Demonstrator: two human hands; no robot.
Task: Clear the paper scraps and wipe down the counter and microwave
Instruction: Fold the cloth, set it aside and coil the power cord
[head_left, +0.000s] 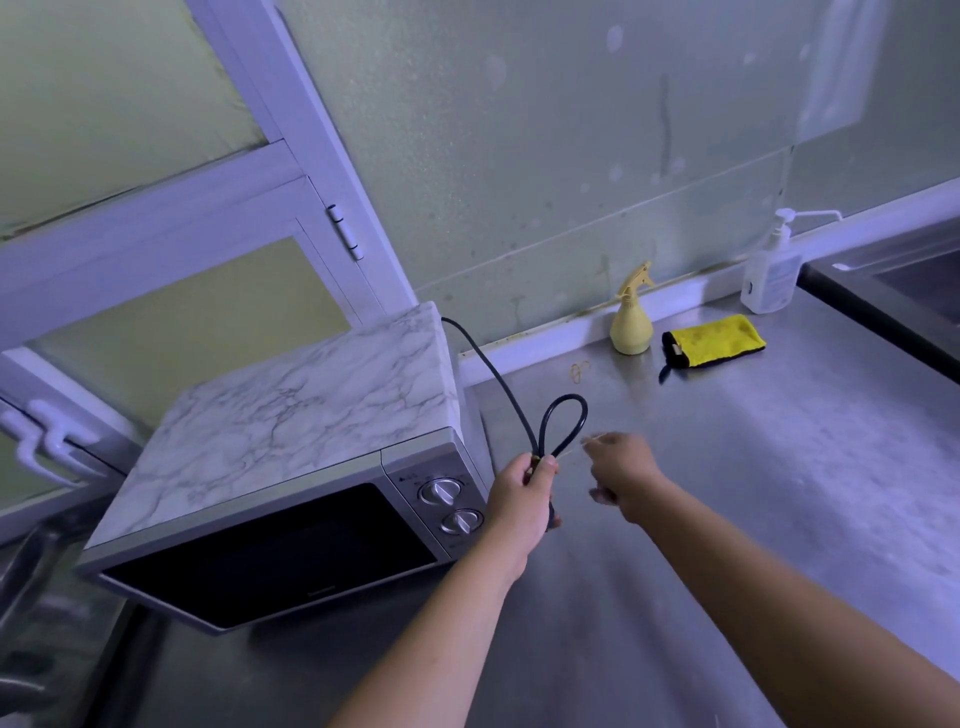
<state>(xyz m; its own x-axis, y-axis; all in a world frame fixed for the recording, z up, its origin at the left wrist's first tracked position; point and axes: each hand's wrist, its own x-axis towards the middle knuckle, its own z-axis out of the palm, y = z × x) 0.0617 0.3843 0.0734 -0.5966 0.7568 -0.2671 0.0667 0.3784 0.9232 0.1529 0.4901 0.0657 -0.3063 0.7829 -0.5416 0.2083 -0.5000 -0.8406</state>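
A silver microwave (291, 467) with a marble-patterned top sits at the left of the steel counter (753, 493). Its black power cord (550, 431) runs from the back and is folded into a loop. My left hand (522, 496) is shut on the folded cord just right of the microwave's dials. My right hand (626, 478) is beside it, pinching a thin rubber band (592, 441) that stretches toward the cord. A yellow cloth (714, 340) with black edging lies near the wall. No paper scraps are visible.
A yellow spray bottle (631, 317) stands by the wall next to the cloth. A clear pump bottle (771, 270) stands further right, beside a sink edge (883, 306). A second rubber band (579, 370) lies on the counter. A window frame (156, 244) is behind the microwave.
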